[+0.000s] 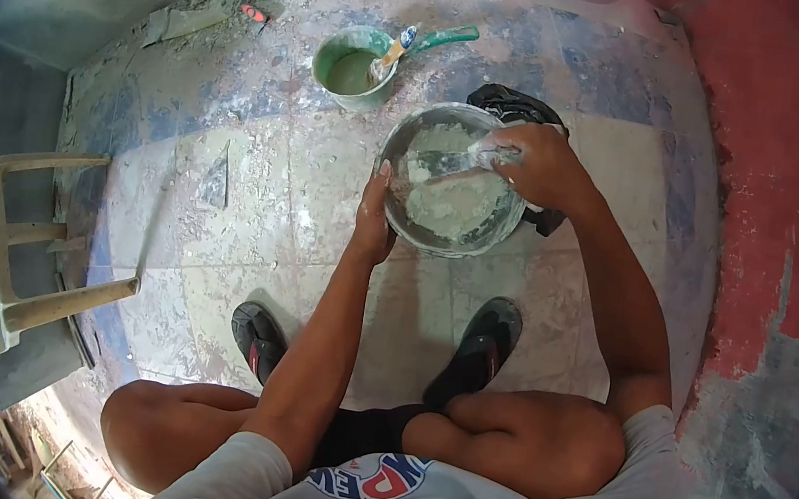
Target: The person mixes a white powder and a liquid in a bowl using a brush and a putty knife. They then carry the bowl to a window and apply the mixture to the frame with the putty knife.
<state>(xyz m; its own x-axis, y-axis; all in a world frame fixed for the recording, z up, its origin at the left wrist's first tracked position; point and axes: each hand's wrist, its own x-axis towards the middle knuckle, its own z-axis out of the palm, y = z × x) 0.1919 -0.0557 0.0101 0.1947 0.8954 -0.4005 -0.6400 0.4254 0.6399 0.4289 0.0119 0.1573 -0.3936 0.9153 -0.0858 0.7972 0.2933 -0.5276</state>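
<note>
A round grey bowl (440, 247) is held over the floor in front of my knees. Pale, wet paste (456, 206) covers its bottom. My left hand (376, 221) grips the bowl's left side, thumb over the rim and the other fingers mostly hidden underneath. From the right, my right hand (542, 162) is closed round the handle of a putty knife (443, 162). Its flat blade, smeared with paste, points left inside the bowl and touches the paste. Behind the bowl's right side lies a black bag (510, 101), partly covered by the bowl and my right hand.
Beyond the bowl stands a green dipper (358, 103) containing liquid and a paintbrush (402, 45). A triangular piece (216, 177) lies on the dusty tiled floor (270, 157). A plastic chair (5, 258) is at left, a red wall (772, 178) at right. An orange-handled tool (253, 13) lies farther back.
</note>
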